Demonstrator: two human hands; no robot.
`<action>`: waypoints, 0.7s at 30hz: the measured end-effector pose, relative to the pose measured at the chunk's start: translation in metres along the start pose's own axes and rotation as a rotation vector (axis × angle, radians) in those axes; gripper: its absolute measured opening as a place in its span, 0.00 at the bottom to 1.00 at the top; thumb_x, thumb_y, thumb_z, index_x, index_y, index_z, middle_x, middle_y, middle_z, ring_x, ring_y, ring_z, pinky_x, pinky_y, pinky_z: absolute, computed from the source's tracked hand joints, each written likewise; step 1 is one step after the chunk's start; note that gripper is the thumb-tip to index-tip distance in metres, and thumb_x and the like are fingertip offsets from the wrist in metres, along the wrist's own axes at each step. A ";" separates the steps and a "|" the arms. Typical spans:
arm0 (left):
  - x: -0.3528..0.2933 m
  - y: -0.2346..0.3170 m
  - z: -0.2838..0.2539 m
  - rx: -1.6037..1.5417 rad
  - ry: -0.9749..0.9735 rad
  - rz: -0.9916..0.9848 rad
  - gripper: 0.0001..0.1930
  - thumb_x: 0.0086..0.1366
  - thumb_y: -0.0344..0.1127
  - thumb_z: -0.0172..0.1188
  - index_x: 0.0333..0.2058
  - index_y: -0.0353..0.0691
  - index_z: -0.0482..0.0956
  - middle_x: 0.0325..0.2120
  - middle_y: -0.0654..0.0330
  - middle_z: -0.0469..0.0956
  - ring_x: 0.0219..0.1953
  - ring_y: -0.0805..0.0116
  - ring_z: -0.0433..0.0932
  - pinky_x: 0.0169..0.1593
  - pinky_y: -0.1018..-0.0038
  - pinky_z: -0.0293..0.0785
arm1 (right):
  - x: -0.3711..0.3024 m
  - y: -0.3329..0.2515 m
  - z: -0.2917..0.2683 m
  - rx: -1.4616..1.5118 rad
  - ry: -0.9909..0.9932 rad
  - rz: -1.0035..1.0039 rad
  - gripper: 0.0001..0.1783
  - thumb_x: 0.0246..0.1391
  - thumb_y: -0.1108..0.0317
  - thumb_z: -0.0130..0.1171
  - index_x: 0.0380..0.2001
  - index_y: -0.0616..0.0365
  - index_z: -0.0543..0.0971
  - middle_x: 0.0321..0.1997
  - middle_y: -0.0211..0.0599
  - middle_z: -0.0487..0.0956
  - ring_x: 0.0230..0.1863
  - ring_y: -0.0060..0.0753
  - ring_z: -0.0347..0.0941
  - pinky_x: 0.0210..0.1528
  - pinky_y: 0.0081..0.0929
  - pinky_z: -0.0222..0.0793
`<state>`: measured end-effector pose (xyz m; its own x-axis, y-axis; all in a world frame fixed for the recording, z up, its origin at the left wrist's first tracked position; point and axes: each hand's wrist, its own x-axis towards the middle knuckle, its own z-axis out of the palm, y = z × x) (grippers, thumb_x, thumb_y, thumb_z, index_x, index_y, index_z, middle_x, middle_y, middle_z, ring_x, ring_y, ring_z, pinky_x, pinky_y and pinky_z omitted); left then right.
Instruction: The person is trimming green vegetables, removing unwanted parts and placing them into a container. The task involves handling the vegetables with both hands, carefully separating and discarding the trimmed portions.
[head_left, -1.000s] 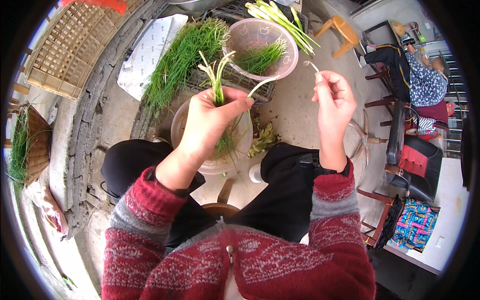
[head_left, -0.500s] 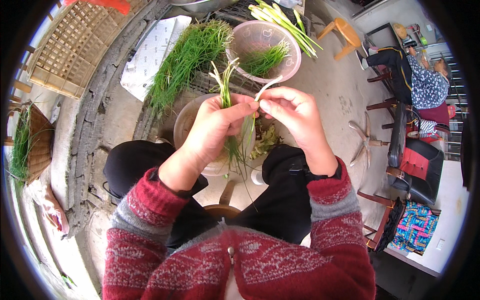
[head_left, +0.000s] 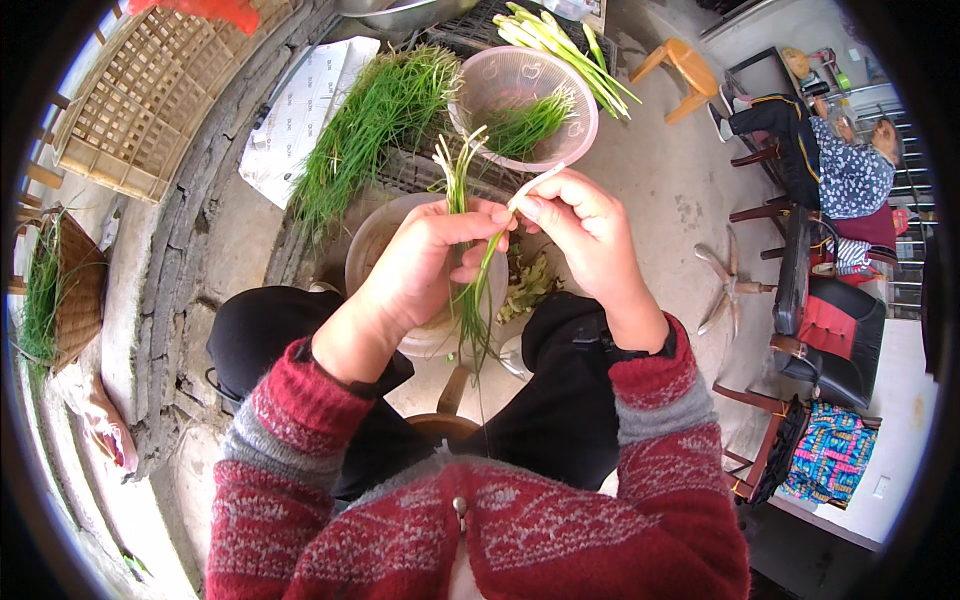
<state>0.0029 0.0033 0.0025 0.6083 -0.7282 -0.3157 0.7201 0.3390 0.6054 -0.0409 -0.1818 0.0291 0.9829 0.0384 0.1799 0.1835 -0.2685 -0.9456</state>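
Observation:
My left hand (head_left: 405, 260) is closed round a small bunch of thin scallions (head_left: 457, 175), white roots up and green leaves hanging below. Between the thumb and fingers of my right hand (head_left: 592, 225) is a single scallion (head_left: 546, 180), pinched near its white end. The fingertips of both hands nearly meet on this stalk. Under my hands, a pale round tub (head_left: 362, 255) stands between my knees, partly hidden by my left hand. Wilted trimmings (head_left: 530, 283) lie beside it. Beyond, a pink colander (head_left: 590, 128) contains more scallions (head_left: 535, 125).
A big heap of thin scallions (head_left: 375, 120) lies left of the colander, near a white sheet (head_left: 300, 125). Thicker pale-green stalks (head_left: 570, 55) rest behind. Bamboo trays (head_left: 130, 100) stand far left; a wooden stool (head_left: 688, 75) and a seated person (head_left: 850, 165) are at right.
The single scallion has turned so its green part now runs down across my left fingers. Both hands have shifted only slightly, and my left fingers have opened a little.

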 end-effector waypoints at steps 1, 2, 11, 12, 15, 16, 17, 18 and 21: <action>0.001 0.000 0.000 -0.013 -0.014 -0.008 0.07 0.61 0.33 0.59 0.35 0.36 0.79 0.24 0.65 0.75 0.20 0.80 0.64 0.21 0.83 0.53 | 0.000 0.001 -0.002 -0.053 0.007 -0.011 0.04 0.59 0.75 0.56 0.33 0.66 0.78 0.33 0.30 0.76 0.34 0.18 0.72 0.36 0.17 0.68; 0.001 0.000 0.000 -0.026 -0.026 -0.017 0.07 0.61 0.33 0.59 0.35 0.36 0.78 0.24 0.65 0.75 0.20 0.80 0.65 0.21 0.83 0.53 | -0.001 0.001 -0.003 -0.094 0.015 -0.020 0.04 0.59 0.75 0.56 0.34 0.65 0.78 0.33 0.30 0.76 0.33 0.18 0.72 0.37 0.17 0.69; 0.002 -0.002 0.003 0.009 -0.028 -0.017 0.07 0.61 0.31 0.60 0.34 0.34 0.78 0.23 0.64 0.75 0.20 0.79 0.66 0.21 0.83 0.54 | -0.006 0.005 -0.017 0.018 0.196 0.006 0.05 0.61 0.74 0.54 0.36 0.65 0.77 0.33 0.30 0.76 0.32 0.18 0.71 0.38 0.18 0.70; 0.002 -0.002 0.003 0.018 -0.024 -0.025 0.07 0.61 0.32 0.60 0.34 0.34 0.78 0.23 0.64 0.75 0.20 0.80 0.65 0.21 0.83 0.53 | -0.006 0.005 -0.019 0.037 0.230 0.010 0.05 0.61 0.74 0.54 0.36 0.65 0.76 0.33 0.30 0.76 0.32 0.18 0.71 0.38 0.18 0.70; 0.002 -0.001 0.004 0.068 -0.026 -0.012 0.07 0.61 0.32 0.60 0.34 0.34 0.78 0.23 0.64 0.75 0.19 0.80 0.65 0.21 0.83 0.53 | -0.007 0.003 -0.025 0.078 0.341 -0.011 0.05 0.62 0.74 0.53 0.37 0.64 0.76 0.33 0.30 0.77 0.31 0.18 0.71 0.37 0.19 0.70; 0.002 -0.001 0.004 0.065 -0.023 -0.013 0.07 0.61 0.32 0.60 0.33 0.34 0.78 0.23 0.64 0.75 0.19 0.80 0.65 0.21 0.83 0.53 | -0.005 0.004 -0.026 0.187 0.406 -0.036 0.04 0.60 0.73 0.57 0.36 0.63 0.77 0.30 0.26 0.76 0.30 0.14 0.70 0.35 0.14 0.68; 0.002 -0.001 0.004 0.063 -0.022 -0.014 0.07 0.61 0.32 0.60 0.33 0.35 0.78 0.23 0.64 0.75 0.19 0.80 0.64 0.21 0.83 0.53 | -0.006 0.003 -0.029 0.171 0.407 -0.026 0.04 0.60 0.73 0.57 0.35 0.63 0.77 0.29 0.26 0.76 0.29 0.14 0.70 0.35 0.14 0.68; 0.002 -0.001 0.004 0.061 -0.020 -0.016 0.06 0.61 0.32 0.60 0.33 0.35 0.78 0.23 0.64 0.75 0.19 0.81 0.64 0.21 0.83 0.53 | -0.007 0.003 -0.032 0.160 0.398 -0.014 0.04 0.60 0.73 0.57 0.35 0.63 0.77 0.29 0.26 0.76 0.29 0.15 0.70 0.35 0.14 0.68; 0.002 -0.002 0.003 0.038 -0.010 -0.008 0.06 0.60 0.31 0.60 0.33 0.35 0.78 0.24 0.64 0.75 0.20 0.81 0.64 0.21 0.84 0.53 | -0.011 0.004 -0.036 0.129 0.388 0.024 0.04 0.60 0.72 0.57 0.35 0.62 0.77 0.28 0.25 0.75 0.28 0.15 0.70 0.34 0.14 0.68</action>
<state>0.0012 -0.0008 0.0030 0.5989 -0.7370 -0.3132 0.7116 0.3104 0.6303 -0.0512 -0.2179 0.0336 0.9139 -0.3390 0.2232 0.1853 -0.1408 -0.9725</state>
